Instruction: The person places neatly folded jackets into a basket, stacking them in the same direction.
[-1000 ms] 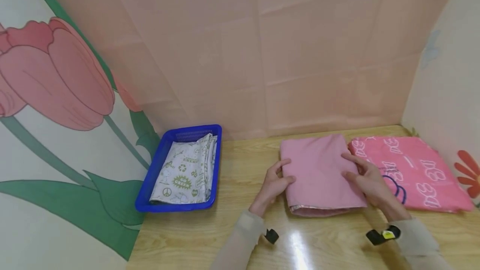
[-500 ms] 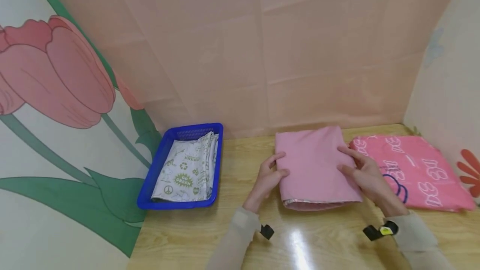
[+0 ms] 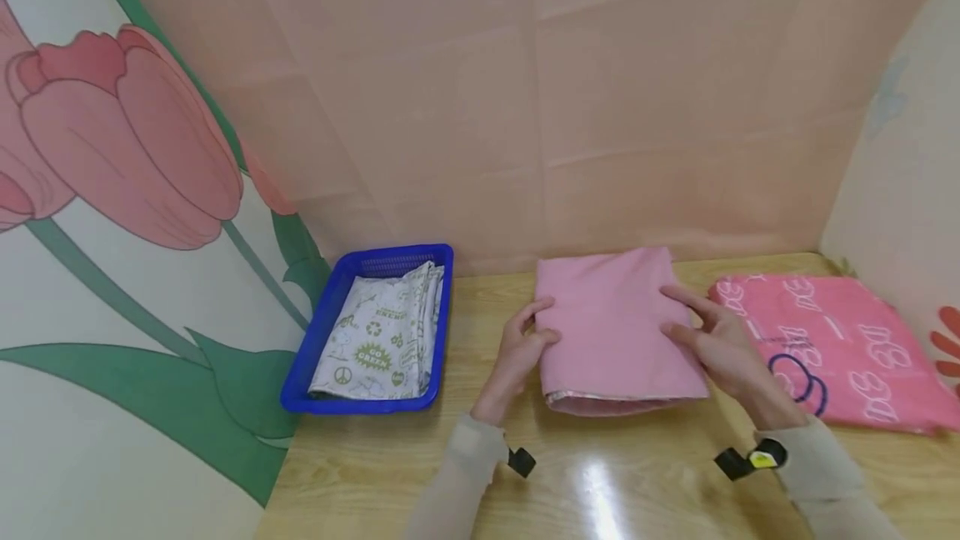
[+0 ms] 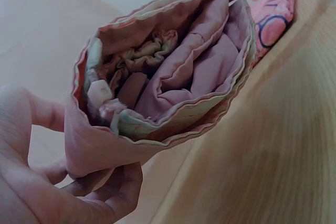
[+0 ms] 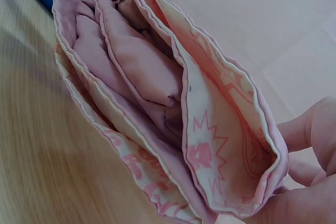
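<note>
A folded pink cloth (image 3: 611, 332) with a printed lining is held between my two hands, its layered folds gaping at the near edge in the head view. My left hand (image 3: 517, 352) grips its left side, thumb on top and fingers curling beneath, as the left wrist view shows. On the opposite side my right hand (image 3: 723, 348) pinches the cloth, thumb and index finger over its face. Both wrist views look into the open folds, where the lining (image 5: 207, 156) has a pink print. The cloth appears raised off the wooden table (image 3: 375, 482).
To the left stands a blue basket (image 3: 294, 382) holding a folded white cloth (image 3: 375, 344) with green print. A bright pink patterned bag (image 3: 847, 357) with a dark blue loop lies at the right. Behind the table rises a pink backdrop (image 3: 525, 107).
Both hands have carried the folded pink cloth leftward and slightly away from me, toward the blue basket. Their grip looks the same. The head view has shifted a little.
</note>
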A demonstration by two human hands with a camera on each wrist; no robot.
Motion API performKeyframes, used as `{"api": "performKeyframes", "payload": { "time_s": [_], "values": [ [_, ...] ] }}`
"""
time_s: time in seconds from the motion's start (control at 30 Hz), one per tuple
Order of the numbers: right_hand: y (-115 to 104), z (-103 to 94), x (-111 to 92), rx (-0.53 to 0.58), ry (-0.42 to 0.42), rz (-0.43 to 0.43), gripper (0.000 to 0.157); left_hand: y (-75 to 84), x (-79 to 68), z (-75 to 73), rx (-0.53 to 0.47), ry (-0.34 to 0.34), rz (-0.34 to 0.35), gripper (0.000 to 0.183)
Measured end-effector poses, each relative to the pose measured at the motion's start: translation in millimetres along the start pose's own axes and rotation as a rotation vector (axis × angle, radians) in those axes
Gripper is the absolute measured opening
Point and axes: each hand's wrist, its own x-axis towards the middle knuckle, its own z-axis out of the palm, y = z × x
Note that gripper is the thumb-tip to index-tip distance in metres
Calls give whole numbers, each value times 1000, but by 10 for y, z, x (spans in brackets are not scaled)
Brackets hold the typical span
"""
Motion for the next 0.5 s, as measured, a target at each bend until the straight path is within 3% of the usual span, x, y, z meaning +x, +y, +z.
{"api": "performKeyframes", "payload": {
  "time_s": [0.3, 0.5],
  "values": [
    [-141, 221, 83, -14, -25, -2, 70, 155, -27, -169, -1, 62, 41, 59],
    [-205, 379, 142, 63, -51, -28, 68, 255, -41, -276, -11, 119, 65, 58]
  ]
}}
